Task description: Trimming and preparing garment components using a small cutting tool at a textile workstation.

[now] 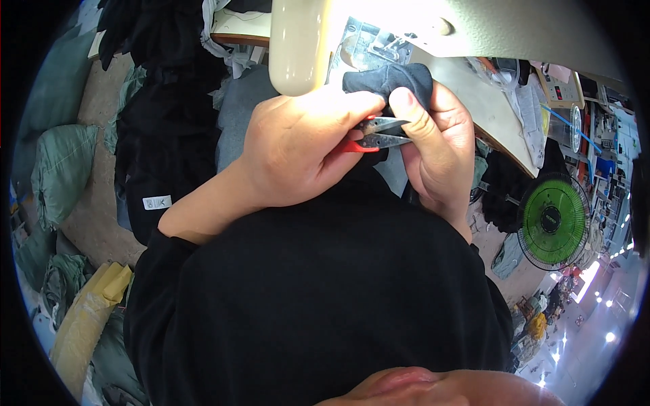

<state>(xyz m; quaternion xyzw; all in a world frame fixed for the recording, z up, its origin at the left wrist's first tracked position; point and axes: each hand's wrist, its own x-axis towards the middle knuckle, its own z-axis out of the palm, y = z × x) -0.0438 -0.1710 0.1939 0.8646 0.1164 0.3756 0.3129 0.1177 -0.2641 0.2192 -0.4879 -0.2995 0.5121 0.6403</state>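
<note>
My left hand (281, 152) is closed round a pair of thread snips (382, 141) with red handles. Its two metal blades stand a little apart and point toward my right thumb. A piece of dark navy cloth (389, 78) is bunched up just above the snips. My right hand (433, 145) grips the cloth, with the thumb in front and the fingers behind. The left thumb also lies against the cloth's lower edge. Right behind the cloth are the lit needle plate and presser foot area (376, 47) of a sewing machine (296, 44).
Dark garments (162, 135) are heaped at the left, beside grey cloth (244, 108). The pale table edge (508, 128) runs off to the right, with a control box (562, 88) on it. A green fan (552, 220) stands at the right. Green sacks (64, 169) lie on the left floor.
</note>
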